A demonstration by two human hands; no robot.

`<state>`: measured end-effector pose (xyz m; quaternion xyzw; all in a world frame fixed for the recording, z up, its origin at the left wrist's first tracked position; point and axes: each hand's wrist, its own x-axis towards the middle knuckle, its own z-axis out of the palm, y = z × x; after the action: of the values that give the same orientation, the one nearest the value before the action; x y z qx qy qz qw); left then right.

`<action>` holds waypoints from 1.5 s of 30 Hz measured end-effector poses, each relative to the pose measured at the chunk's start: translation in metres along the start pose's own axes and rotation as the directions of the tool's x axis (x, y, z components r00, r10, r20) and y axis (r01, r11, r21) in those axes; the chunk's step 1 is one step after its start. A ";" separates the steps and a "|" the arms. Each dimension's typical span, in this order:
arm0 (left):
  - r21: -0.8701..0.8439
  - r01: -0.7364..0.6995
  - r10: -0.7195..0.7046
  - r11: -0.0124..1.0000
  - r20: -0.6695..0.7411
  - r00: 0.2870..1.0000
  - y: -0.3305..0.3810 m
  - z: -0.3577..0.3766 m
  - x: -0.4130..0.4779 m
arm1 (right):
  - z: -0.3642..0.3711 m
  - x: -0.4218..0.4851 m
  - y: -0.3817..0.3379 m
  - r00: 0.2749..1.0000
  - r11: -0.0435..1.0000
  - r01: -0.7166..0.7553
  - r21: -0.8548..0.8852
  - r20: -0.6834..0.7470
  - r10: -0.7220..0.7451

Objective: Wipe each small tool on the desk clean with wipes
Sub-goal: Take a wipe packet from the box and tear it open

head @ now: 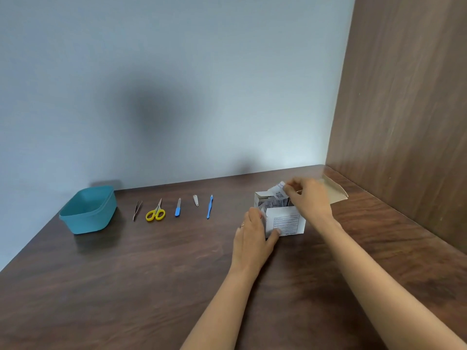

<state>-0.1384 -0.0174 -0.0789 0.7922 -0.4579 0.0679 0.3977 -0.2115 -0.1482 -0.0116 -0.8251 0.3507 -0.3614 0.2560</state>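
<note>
A row of small tools lies on the dark wooden desk (151, 274): tweezers (136, 210), yellow-handled scissors (156, 212), a blue-handled nail file (178, 207), a small nail clipper (195, 200) and a blue-handled tool (209, 206). To their right stands a white box of wipe packets (285, 222) with its lid flap (334, 189) folded back. My left hand (252, 236) grips the box's front left corner. My right hand (307, 198) is over the open box and pinches a wipe packet (277, 189) sticking up out of it.
A teal plastic tub (88, 210) sits at the far left of the desk near the wall. A brown wooden panel (404, 122) rises along the desk's right side, close behind the box.
</note>
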 end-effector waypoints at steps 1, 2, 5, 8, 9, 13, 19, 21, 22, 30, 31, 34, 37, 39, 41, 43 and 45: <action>0.017 -0.012 0.012 1.000 0.001 1.000 0.001 0.000 0.000 | 0.001 0.000 0.003 1.000 1.000 -0.009 0.023 -0.004 0.009; 0.035 -0.026 0.026 0.999 0.003 1.000 0.001 0.001 0.001 | 0.002 0.000 0.006 1.000 0.999 -0.017 0.048 -0.007 0.017; 0.052 -0.047 0.047 0.998 0.008 0.999 0.000 0.003 0.001 | 0.004 0.003 0.010 0.999 0.984 -0.046 0.173 0.007 0.046; 0.017 -0.054 0.054 0.998 0.017 0.998 -0.002 0.003 0.002 | 0.000 0.003 0.004 0.994 0.891 -0.097 0.445 0.007 0.105; 0.003 -0.061 0.061 0.998 0.030 0.998 -0.003 0.003 0.003 | -0.002 0.002 0.000 0.992 0.830 -0.101 0.548 -0.008 0.126; -0.199 -0.038 0.071 0.979 0.159 0.985 -0.010 0.004 0.006 | -0.005 -0.016 -0.021 0.979 0.556 -0.087 0.827 -0.033 0.202; -0.777 0.250 -0.122 0.577 0.221 0.968 -0.015 -0.018 0.007 | 0.021 -0.066 -0.034 0.991 0.549 -0.084 0.832 0.014 0.130; -0.867 0.272 -0.140 0.418 0.234 0.962 -0.020 -0.023 0.007 | 0.029 -0.072 -0.033 0.995 0.591 -0.085 0.802 0.034 0.097; -0.885 0.270 -0.132 0.379 0.238 0.962 -0.021 -0.024 0.007 | 0.031 -0.073 -0.030 0.996 0.613 -0.081 0.786 0.034 0.088; -0.923 0.266 -0.215 0.277 0.210 0.954 -0.021 -0.025 0.010 | 0.040 -0.080 -0.020 0.992 0.805 0.110 0.583 -0.015 -0.125; -0.925 0.267 -0.225 0.272 0.209 0.952 -0.021 -0.025 0.010 | 0.041 -0.081 -0.020 0.990 0.815 0.124 0.566 -0.017 -0.139; -0.923 0.274 -0.243 0.272 0.210 0.947 -0.022 -0.024 0.010 | 0.043 -0.080 -0.017 0.987 0.850 0.157 0.503 -0.054 -0.151; -0.918 0.273 -0.243 0.287 0.206 0.948 -0.022 -0.023 0.010 | 0.043 -0.080 -0.016 0.982 0.890 0.188 0.415 -0.088 -0.166; -0.914 0.264 -0.239 0.307 0.195 0.951 -0.022 -0.023 0.010 | 0.045 -0.080 -0.015 0.972 0.912 0.235 0.337 -0.105 -0.211; -0.911 0.256 -0.230 0.323 0.187 0.955 -0.022 -0.025 0.010 | 0.047 -0.081 -0.013 0.958 0.926 0.284 0.250 -0.126 -0.259; -0.912 0.246 -0.220 0.327 0.180 0.959 -0.022 -0.025 0.010 | 0.047 -0.080 -0.012 0.942 0.931 0.318 0.176 -0.168 -0.290; -0.919 0.238 -0.212 0.315 0.176 0.961 -0.023 -0.025 0.009 | 0.046 -0.079 -0.013 0.931 0.933 0.335 0.132 -0.202 -0.305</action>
<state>-0.1091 -0.0002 -0.0706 0.4802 -0.3046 -0.2696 0.7771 -0.2103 -0.0721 -0.0639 -0.8118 0.2018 -0.4983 0.2281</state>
